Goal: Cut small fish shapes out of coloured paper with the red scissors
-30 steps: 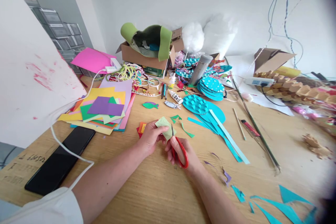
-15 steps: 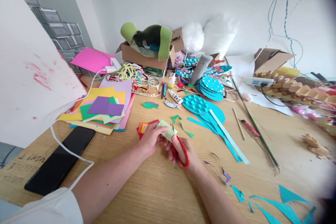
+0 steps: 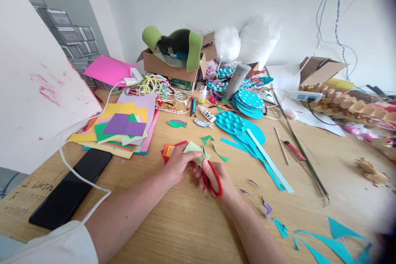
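Near the middle of the head view, my left hand (image 3: 180, 164) pinches a small light green paper (image 3: 192, 148) between thumb and fingers. My right hand (image 3: 214, 178) is closed on red-handled scissors (image 3: 220, 185), whose blades point up and away at the paper's right edge. Both hands are close together above the wooden table (image 3: 173, 231). Just behind my left hand lie small red and orange paper pieces (image 3: 167, 151). Green paper scraps (image 3: 220, 154) are beyond the scissors. A green fish cutout (image 3: 177, 123) and a white fish cutout (image 3: 202, 123) lie farther back.
Coloured paper sheets (image 3: 123, 126) and a black phone (image 3: 72, 187) are at left. Blue paper strips (image 3: 266, 161), a long stick (image 3: 298, 144) and a red cutter (image 3: 294, 150) lie right. Behind stand a glue bottle (image 3: 206, 114), steel flask (image 3: 236, 82) and box (image 3: 170, 68).
The light green paper has shifted and tilted slightly in my left hand. My right hand and the scissors have hardly moved.
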`<move>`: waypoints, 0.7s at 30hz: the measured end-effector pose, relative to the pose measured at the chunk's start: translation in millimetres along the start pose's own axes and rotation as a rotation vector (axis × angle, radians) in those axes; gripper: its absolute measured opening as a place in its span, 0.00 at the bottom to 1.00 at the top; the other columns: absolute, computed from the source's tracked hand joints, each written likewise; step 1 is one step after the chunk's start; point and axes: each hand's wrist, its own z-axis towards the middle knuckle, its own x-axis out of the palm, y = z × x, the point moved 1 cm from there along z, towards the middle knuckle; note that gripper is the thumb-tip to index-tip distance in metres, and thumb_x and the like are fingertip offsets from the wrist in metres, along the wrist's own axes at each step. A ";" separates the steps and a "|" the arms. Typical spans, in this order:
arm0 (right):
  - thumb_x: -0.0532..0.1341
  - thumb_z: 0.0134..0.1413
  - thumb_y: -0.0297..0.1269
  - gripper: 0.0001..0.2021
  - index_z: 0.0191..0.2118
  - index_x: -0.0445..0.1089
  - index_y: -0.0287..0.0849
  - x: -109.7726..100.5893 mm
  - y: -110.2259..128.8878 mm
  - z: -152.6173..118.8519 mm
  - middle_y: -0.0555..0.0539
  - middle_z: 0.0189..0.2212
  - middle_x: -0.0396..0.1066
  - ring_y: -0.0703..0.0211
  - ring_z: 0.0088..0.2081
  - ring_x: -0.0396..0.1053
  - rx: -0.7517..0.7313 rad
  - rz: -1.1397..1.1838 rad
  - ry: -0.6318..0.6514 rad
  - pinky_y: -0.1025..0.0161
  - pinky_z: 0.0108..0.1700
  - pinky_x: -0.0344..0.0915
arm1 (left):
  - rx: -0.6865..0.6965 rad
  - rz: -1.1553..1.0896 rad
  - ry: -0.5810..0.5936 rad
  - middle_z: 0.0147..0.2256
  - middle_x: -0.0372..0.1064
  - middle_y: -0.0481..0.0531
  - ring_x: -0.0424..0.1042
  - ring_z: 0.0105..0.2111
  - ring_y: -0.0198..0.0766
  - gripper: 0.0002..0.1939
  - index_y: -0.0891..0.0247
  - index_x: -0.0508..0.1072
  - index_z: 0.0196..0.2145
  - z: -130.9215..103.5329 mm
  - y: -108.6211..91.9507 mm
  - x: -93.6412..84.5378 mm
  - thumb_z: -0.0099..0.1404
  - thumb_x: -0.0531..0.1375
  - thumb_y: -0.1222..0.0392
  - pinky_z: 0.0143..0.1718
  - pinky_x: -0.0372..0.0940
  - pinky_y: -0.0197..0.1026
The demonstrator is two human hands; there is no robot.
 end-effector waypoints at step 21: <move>0.54 0.51 0.67 0.31 0.25 0.66 0.38 -0.2 -3.5 1.8 0.52 0.11 0.63 0.70 0.11 0.58 0.014 -0.010 -0.011 0.73 0.13 0.51 | -0.037 -0.010 0.070 0.17 0.65 0.48 0.62 0.15 0.30 0.12 0.67 0.69 0.22 1.9 1.8 -0.8 0.52 0.65 0.56 0.19 0.55 0.35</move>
